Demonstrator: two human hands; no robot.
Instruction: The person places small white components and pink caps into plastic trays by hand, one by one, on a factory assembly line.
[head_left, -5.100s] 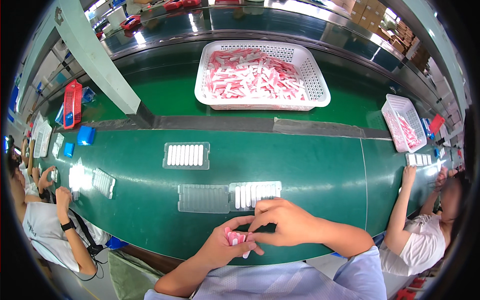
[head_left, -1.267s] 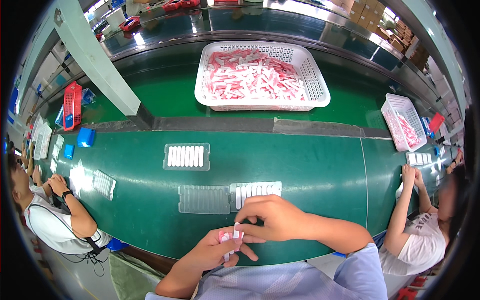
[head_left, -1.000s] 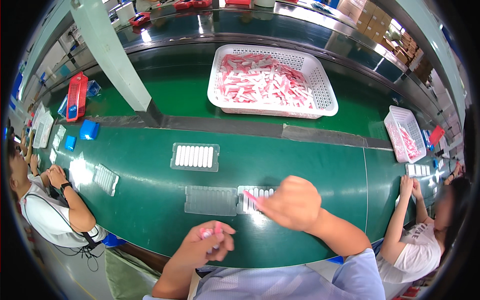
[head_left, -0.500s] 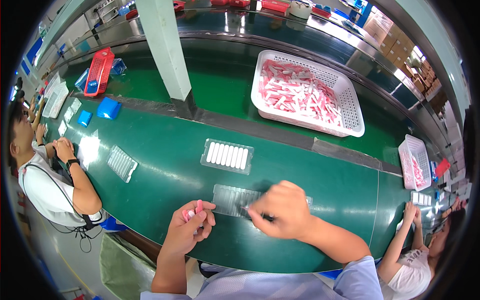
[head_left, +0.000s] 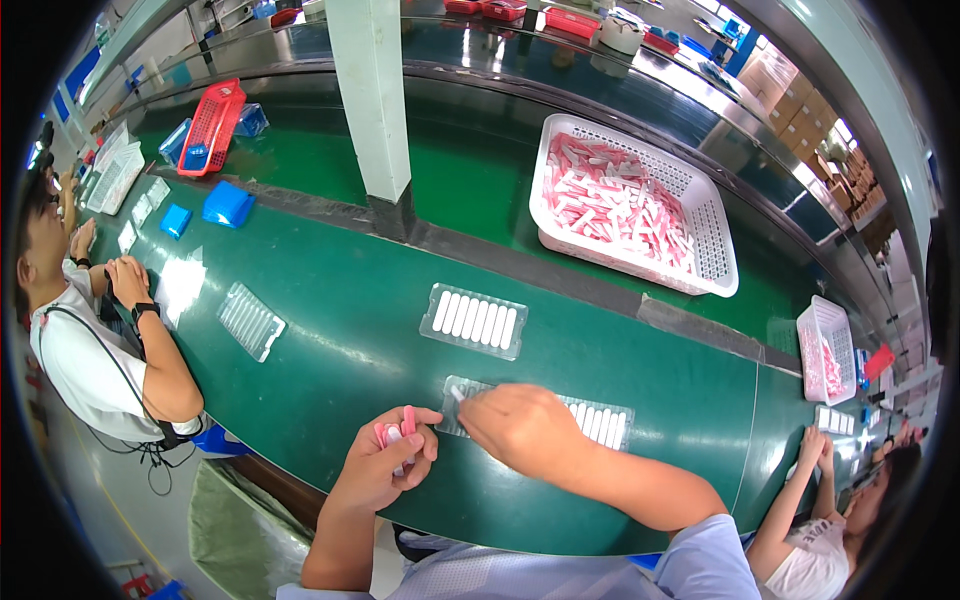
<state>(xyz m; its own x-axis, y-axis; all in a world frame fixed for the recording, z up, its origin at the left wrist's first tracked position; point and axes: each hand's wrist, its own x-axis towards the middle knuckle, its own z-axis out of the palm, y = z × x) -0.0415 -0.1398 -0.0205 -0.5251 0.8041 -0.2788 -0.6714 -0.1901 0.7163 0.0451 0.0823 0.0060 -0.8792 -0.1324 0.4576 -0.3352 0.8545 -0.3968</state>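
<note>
Right hand (head_left: 525, 428) over the near left tray (head_left: 472, 385), back of hand uppermost, fingers seemingly pinched on a pale stick (head_left: 458, 393), blurred; its tip pokes out to the far left over the tray's far left corner. Stick's long axis slants away and left; sticks in the near right tray (head_left: 627, 428) lean away and slightly right, so the two are askew. Left hand (head_left: 375, 468) curled round several pink-and-white sticks (head_left: 394, 436), ends up; its index tip sits just beside the tray's left edge, contact unclear. Most of that tray hidden under the right hand. Bare bench (head_left: 340, 365) to the left; far tray (head_left: 472, 320) beyond, green strip between; bench edge on the person's side.
</note>
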